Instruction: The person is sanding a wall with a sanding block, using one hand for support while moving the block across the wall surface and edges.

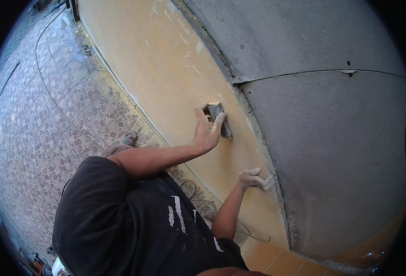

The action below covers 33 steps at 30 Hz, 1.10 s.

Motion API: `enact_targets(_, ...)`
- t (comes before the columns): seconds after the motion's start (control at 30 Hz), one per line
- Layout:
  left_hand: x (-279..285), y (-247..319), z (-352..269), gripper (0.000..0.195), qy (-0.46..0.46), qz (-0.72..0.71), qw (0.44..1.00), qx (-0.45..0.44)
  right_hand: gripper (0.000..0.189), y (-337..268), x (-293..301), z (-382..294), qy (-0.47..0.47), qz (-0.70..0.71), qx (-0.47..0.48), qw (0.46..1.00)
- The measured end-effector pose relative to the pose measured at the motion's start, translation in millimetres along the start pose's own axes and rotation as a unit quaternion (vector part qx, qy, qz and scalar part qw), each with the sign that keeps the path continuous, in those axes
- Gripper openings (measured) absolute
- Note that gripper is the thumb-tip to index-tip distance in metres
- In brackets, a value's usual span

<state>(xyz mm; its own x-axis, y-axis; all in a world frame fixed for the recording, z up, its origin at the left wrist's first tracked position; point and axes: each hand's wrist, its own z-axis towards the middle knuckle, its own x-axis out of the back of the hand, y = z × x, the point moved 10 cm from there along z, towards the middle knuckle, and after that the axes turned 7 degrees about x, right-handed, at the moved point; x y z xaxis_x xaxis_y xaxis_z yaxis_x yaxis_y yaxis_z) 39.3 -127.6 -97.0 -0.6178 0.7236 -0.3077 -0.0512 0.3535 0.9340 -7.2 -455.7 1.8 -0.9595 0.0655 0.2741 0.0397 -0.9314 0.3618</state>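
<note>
My left hand (208, 129) grips a narrow block wrapped in dark, worn sheet, apparently a sanding block (220, 119), between thumb and fingers. The block lies against a yellow-orange plastered wall (175, 89) with pale scraped patches near its rough grey edge. Lower right, my right hand (256, 179) is dusty and holds nothing. Its fingers are half curled and apart, beside the same edge; whether they touch the wall is unclear. My dark T-shirt (147, 220) bears white smears.
Large grey panels (327, 138) with screw heads meet at a seam beyond the wall's edge. A thin hose (46, 84) runs over the stone-patterned floor (75, 114). Yellow dust lies along the wall's foot. A sandalled foot (129, 138) shows past my left arm. Orange tiles (272, 257) lie at the bottom.
</note>
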Motion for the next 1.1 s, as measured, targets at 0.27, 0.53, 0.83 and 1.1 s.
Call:
enact_targets(0.27,19,21,2,0.061,0.038,0.077,0.985,-0.148,0.066,1,-5,-4,0.003,-0.003,0.001,1.0)
enact_targets(0.53,22,14,0,0.061,-0.003,0.093,0.967,-0.236,0.064,-2,-3,0,-0.003,-0.003,-0.005,1.0)
enact_targets(0.83,29,50,4,0.065,0.016,0.214,0.848,-0.484,0.064,-2,-5,-1,0.004,-0.006,0.007,1.0)
enact_targets(1.1,15,51,5,0.069,-0.006,0.194,0.826,-0.53,0.068,4,-10,-8,0.002,-0.008,0.002,1.0)
